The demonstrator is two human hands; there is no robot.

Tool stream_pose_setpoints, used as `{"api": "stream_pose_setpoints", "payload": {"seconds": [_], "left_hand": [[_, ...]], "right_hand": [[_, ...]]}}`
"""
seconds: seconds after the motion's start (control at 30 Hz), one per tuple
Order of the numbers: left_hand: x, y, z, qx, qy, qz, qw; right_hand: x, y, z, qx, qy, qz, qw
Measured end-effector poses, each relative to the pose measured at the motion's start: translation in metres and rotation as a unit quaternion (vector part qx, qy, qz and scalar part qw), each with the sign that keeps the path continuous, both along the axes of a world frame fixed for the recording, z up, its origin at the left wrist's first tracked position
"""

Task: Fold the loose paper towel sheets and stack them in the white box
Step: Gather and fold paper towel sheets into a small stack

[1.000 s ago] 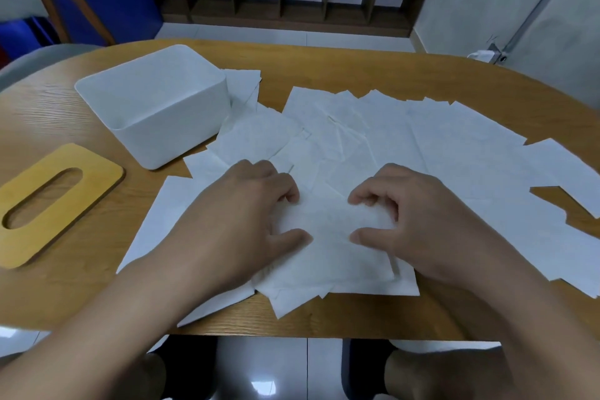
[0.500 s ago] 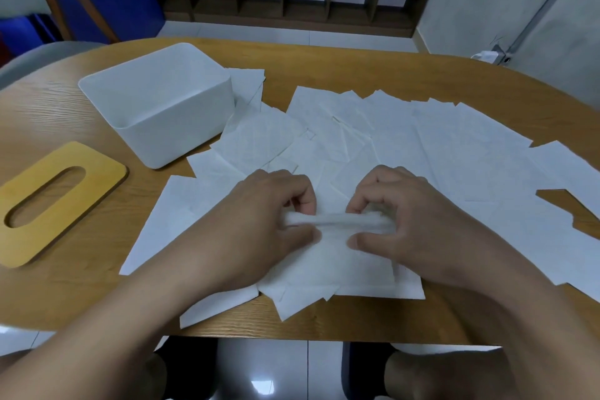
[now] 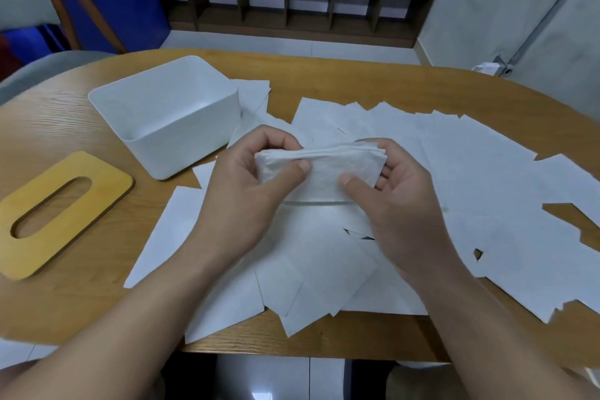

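A folded paper towel (image 3: 324,169) is held above the table between both hands. My left hand (image 3: 246,185) pinches its left end, thumb on the front. My right hand (image 3: 399,201) grips its right end, thumb on the front and fingers behind. Several loose paper towel sheets (image 3: 470,178) lie flat and overlapping across the middle and right of the table. The white box (image 3: 181,140) stands at the left rear, its inside looking empty, a little left of the held towel.
A yellow wooden lid with an oval slot (image 3: 55,214) lies at the left near the box. The oval wooden table (image 3: 58,127) ends just below my forearms. A chair (image 3: 74,16) stands beyond the left rear.
The sheet that lay flat under my fingers was folded over, then lifted off the pile. Both hands rose with it, toward the box.
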State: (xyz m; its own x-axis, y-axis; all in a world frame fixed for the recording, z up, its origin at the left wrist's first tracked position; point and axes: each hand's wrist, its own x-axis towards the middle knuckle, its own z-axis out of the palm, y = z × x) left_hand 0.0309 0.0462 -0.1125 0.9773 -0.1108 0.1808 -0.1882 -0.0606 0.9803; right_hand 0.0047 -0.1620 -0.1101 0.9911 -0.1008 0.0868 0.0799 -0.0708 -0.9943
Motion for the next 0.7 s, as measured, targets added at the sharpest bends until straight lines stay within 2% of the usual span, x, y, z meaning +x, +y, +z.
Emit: {"api": "stream_pose_setpoints", "payload": {"seconds": [0.2, 0.4, 0.7], "left_hand": [[-0.003, -0.005, -0.015, 0.011, 0.012, -0.001, 1.0], [-0.008, -0.01, -0.01, 0.043, -0.014, 0.013, 0.999], [-0.005, -0.007, -0.013, 0.093, -0.02, 0.026, 0.995]], "right_hand": [[-0.007, 0.008, -0.012, 0.009, 0.02, -0.046, 0.999], [-0.006, 0.015, -0.01, -0.02, -0.013, -0.042, 0.999], [-0.007, 0.015, -0.011, -0.054, -0.015, -0.046, 0.997]]}}
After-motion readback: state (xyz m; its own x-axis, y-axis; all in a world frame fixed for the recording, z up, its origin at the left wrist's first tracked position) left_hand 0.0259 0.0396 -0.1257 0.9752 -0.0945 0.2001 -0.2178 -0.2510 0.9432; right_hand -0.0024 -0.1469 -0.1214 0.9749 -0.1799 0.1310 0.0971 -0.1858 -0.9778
